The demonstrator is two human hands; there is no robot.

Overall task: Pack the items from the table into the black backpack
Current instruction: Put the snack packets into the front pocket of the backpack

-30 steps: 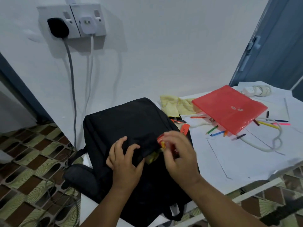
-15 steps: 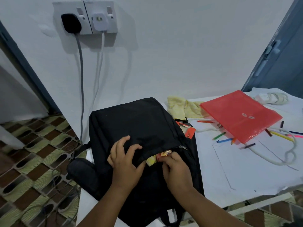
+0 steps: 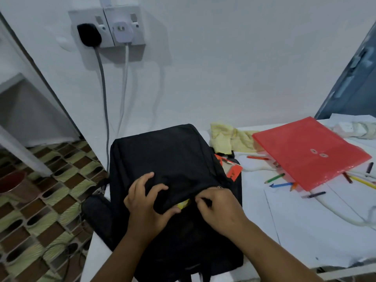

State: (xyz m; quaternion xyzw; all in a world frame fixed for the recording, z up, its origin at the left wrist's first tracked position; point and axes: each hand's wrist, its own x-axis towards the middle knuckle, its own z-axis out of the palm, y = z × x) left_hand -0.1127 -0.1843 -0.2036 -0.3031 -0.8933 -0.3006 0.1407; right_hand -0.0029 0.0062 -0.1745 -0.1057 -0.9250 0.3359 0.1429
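The backpack (image 3: 168, 159) lies flat on the table's near-left end. Left hand (image 3: 146, 202) pinches the pocket flap up; right hand (image 3: 219, 208) is curled at its mouth (contents hidden) beside a yellow item (image 3: 183, 204). Lift wide, push deep.

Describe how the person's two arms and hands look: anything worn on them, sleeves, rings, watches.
Both forearms come in bare from the bottom edge of the picture; no sleeve shows on either. The left hand and the right hand are bare too: no gloves, no watch or band at the wrists, and no ring that can be made out on the fingers in view.
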